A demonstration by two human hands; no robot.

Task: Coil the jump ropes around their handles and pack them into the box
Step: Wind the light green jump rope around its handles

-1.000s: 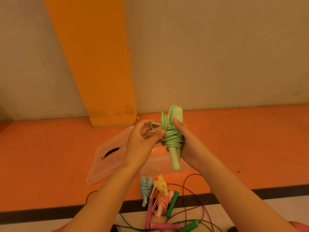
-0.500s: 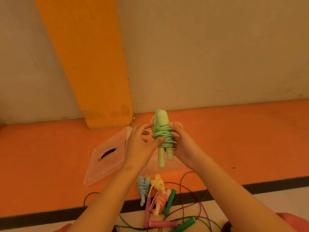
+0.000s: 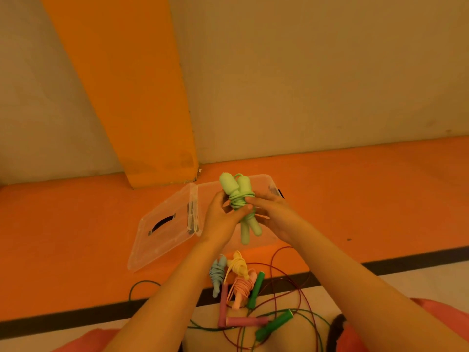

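Note:
A light green jump rope is coiled around its two handles and held upright above the clear plastic box. My left hand grips the bundle from the left, thumb across the coils. From the right, my right hand pinches the coils with its fingertips. On the floor below lie coiled blue, yellow and pink ropes. Loose dark green handles and dark pink handles lie there with uncoiled cords.
The box's clear lid lies open flat to the left on the orange floor. An orange pillar rises against the beige wall behind. A black floor stripe crosses in front. Loose red cord loops right of the ropes.
Both hands carried the green bundle slightly up and away, over the box. The handles now splay apart at both ends, and my right fingertips have moved onto the coils.

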